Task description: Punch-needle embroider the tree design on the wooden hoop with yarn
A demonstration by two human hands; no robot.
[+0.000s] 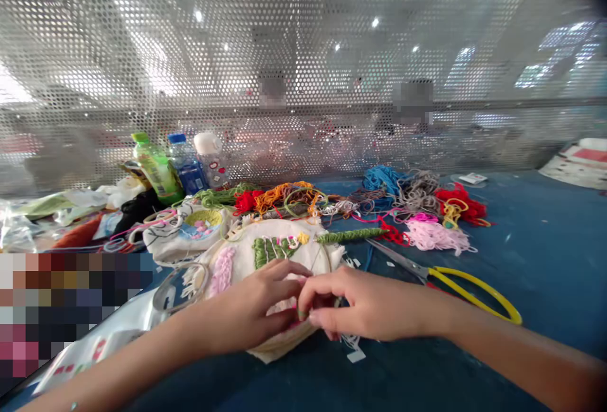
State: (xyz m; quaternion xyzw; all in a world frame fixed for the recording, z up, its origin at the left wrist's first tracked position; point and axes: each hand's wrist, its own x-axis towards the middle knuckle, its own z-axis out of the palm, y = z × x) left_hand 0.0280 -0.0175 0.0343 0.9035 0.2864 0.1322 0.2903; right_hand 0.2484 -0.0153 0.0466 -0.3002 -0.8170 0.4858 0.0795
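Note:
A round hoop of white cloth [244, 244] lies on the blue table, with green, pink and yellow yarn stitches on it. My left hand [251, 304] rests over the front part of the cloth, its fingers spread and bent slightly. At the hoop's right front edge is my right hand [355, 301], its thumb and fingers curled together; what they hold, if anything, is hidden. Beyond my right hand, a green yarn-wrapped stick [353, 235] overlaps the hoop's edge. Yellow-handled scissors [474, 289] lie beyond my right forearm, their blades pointing toward the hoop.
Yarn bundles [382, 179] stretch across the table [545, 241]. At the back left stand a green bottle [159, 169], a blue bottle [187, 165] and a white-capped bottle [211, 159]. A metal ring [164, 295] lies left of the hoop. A perforated metal screen [303, 52] rises behind.

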